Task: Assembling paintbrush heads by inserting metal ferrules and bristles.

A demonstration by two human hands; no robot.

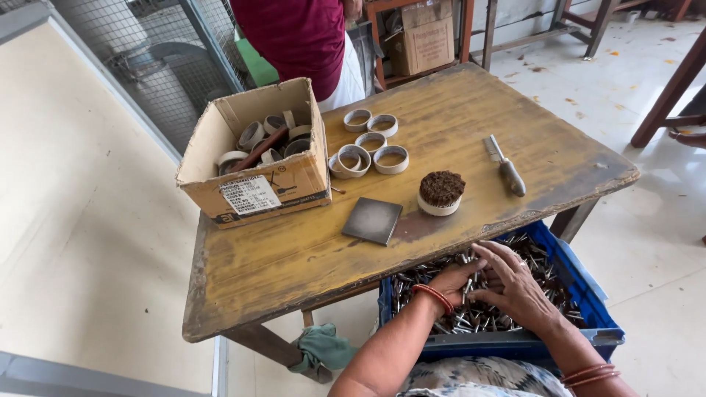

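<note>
Head view, looking down from my own eyes at a worn yellow wooden counter (294, 257) that fills the middle of the frame. At the lower right, below the counter's edge, sits a blue plastic crate (588, 294) heaped with small metal pins (544, 276). Both my hands are in that crate. My left hand (452, 283), with a red bangle at the wrist, has its grip clenched around a bunch of the pins. My right hand (515, 283), just beside it and touching it, curls its fingers over the same bunch, grasping the pins too.

On the counter, right of centre, stands a short white ring packed with a dark brown mound (441, 192). Just left of it lies a flat grey square plate (373, 220). To the right lies a tool with a grey handle (506, 167). Near the counter's top edge sit five empty white rings (371, 143), close together. At the upper left of the counter is an open cardboard box (257, 184) holding more rings.

At the top of the frame another person in a maroon top (298, 37) stands behind the counter. A green cloth (323, 349) hangs under the counter at the bottom centre
</note>
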